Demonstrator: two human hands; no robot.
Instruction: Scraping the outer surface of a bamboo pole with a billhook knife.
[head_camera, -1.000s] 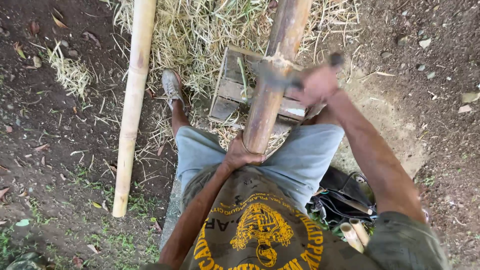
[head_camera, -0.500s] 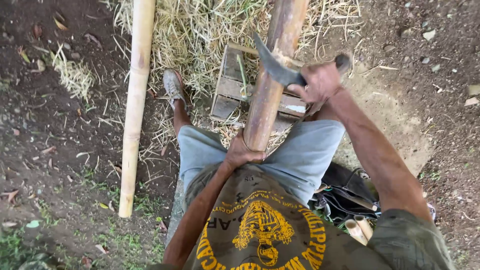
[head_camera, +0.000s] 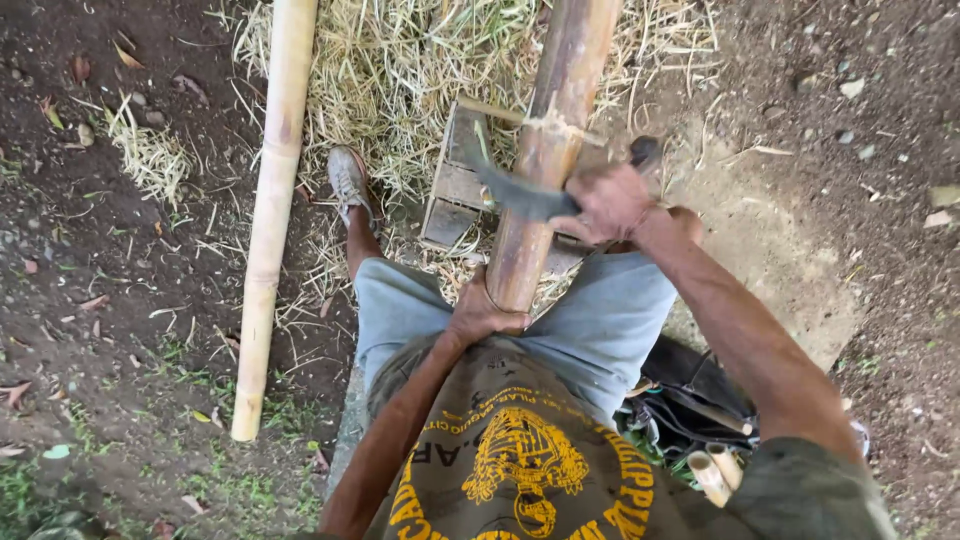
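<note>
My left hand (head_camera: 482, 312) is clenched around the lower end of the brown bamboo pole (head_camera: 548, 150), low in the middle of the frame, bracing it against my lap so it stays steady. The pole slants up over a small wooden crate (head_camera: 458, 185) toward the top centre. My right hand (head_camera: 610, 203) grips the handle of a curved blade (head_camera: 510, 190), its edge laid across the pole just below a frayed node. A paler bamboo pole (head_camera: 272, 210) lies apart on the dirt at left, beside scattered straw (head_camera: 400, 60).
</note>
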